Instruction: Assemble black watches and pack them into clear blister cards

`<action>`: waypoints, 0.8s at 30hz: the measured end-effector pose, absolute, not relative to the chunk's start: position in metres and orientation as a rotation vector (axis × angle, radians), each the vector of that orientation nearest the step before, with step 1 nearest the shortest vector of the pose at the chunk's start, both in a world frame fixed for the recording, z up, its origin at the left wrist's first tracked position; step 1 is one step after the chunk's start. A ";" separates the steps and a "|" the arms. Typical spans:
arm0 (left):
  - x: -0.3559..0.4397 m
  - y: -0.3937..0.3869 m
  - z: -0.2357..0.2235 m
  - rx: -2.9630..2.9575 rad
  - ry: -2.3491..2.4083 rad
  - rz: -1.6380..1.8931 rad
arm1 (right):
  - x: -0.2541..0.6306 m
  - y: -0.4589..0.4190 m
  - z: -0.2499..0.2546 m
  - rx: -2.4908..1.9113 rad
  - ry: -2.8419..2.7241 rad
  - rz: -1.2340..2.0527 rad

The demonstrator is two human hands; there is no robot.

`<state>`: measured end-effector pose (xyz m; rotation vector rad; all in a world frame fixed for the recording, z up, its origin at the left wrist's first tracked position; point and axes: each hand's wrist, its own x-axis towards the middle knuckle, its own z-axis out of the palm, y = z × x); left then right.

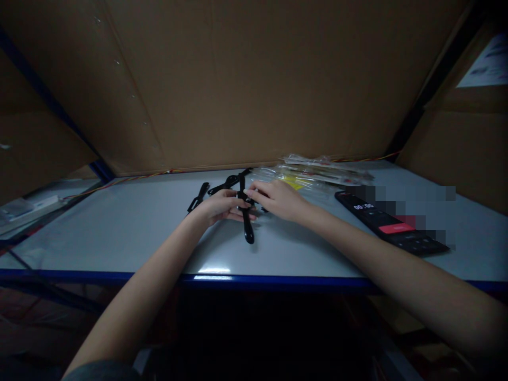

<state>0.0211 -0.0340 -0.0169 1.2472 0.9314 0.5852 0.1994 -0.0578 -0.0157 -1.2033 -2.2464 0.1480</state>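
Pale bench [119, 233], blue front edge [254, 283], glare patch on the near side of the fingers. Cardboard [257, 79] walls behind and on both sides, dim light. Thin wire [138, 178] runs along the back, beyond the fingers. Clear bags [317, 172] with a yellow patch piled behind and right of the fingers; phone [365, 214] farther right, showing 00:00 and a red bar.

Phone's right side is pixelated. Under the bench is mostly too dark to read. Middle of the black part [248, 233] is covered by fingers; small black bit under the right fingers can't be made out.

Left hand [216, 207]: thumb over the part, fingers beneath, pinching it around mid-length; both ends stick out, one toward the wearer. Right hand [283, 200]: thumb and index nearly together at the part's middle; can't tell if they pinch anything. Loose black pieces [203, 191] lie just behind and left of the left fingers.
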 end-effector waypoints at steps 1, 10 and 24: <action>0.021 -0.034 -0.017 1.246 0.937 0.588 | 0.199 -0.058 -0.016 -1.220 -2.243 0.138; 0.021 -0.033 -0.018 1.242 0.915 0.596 | 0.198 -0.056 -0.020 -1.277 -2.225 0.129; 0.022 -0.036 -0.017 1.224 0.920 0.605 | 0.199 -0.056 -0.020 -1.103 -2.293 0.292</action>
